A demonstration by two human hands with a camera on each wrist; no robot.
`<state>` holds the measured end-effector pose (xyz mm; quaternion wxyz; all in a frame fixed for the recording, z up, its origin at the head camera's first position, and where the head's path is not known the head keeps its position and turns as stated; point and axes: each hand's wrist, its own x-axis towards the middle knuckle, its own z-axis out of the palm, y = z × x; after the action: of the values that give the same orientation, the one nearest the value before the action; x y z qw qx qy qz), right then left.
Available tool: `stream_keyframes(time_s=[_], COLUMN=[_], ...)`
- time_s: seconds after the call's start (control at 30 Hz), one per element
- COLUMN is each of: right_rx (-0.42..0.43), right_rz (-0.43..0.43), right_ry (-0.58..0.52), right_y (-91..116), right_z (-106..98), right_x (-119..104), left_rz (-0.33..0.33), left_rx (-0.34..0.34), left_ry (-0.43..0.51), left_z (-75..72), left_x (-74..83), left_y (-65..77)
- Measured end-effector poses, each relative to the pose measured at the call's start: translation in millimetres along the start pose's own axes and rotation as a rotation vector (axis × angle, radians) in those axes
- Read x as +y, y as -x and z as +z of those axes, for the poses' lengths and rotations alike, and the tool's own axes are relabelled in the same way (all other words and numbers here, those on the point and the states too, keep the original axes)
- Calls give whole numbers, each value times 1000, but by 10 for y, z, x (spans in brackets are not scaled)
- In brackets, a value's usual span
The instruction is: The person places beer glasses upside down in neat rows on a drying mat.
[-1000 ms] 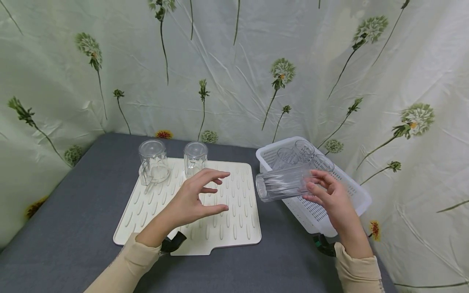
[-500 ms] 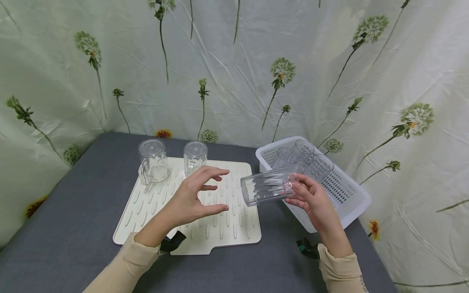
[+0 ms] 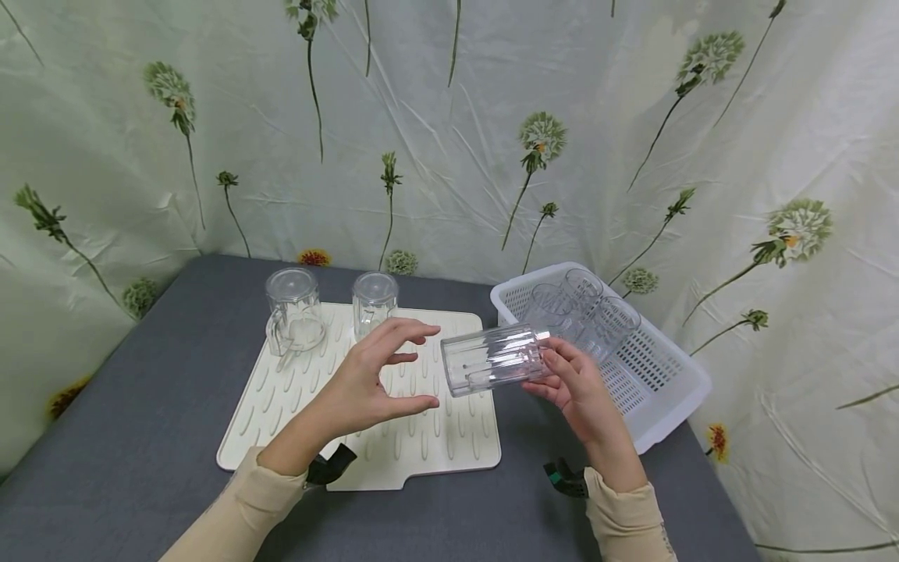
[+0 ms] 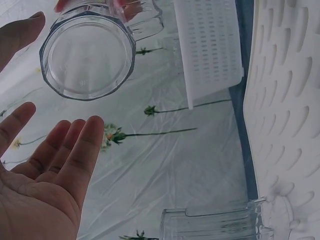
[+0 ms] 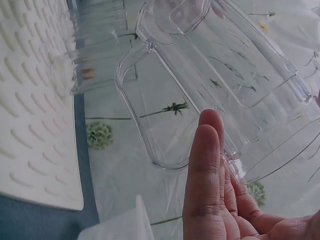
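My right hand grips a clear glass mug near its rim, holding it sideways above the table between mat and basket. Its base points left and overlaps the mat's right edge in the head view. In the right wrist view the mug's handle shows, with fingers along the rim end. My left hand hovers over the white ridged drying mat, thumb and fingers spread in a C, holding nothing. The mug's round base faces that hand in the left wrist view, a gap between them.
Two upturned glass mugs stand at the mat's back: one mug at the left corner, another mug beside it. A white perforated basket with several clear glasses stands at right. A flowered curtain hangs behind the grey table.
My right hand has carried the glass mug left, from over the basket toward my left hand. The left hand has stayed almost still, fingers spread.
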<state>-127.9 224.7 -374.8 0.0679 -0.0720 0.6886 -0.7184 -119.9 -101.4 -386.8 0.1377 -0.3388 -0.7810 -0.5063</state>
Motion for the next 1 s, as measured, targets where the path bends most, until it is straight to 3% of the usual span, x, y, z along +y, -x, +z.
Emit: stream_keyframes(time_s=[0.6,1.0], right_rx=[-32,-162], right_rz=[-1,-57], right_ry=[-140,-223], right_y=[-34,-58], right_z=[199,198], right_x=[167,315], left_rz=[40,98], left_rx=[8,8], left_ry=[-3,-11], left_z=[21,42], left_x=[-16,-57], left_y=[-8,-7])
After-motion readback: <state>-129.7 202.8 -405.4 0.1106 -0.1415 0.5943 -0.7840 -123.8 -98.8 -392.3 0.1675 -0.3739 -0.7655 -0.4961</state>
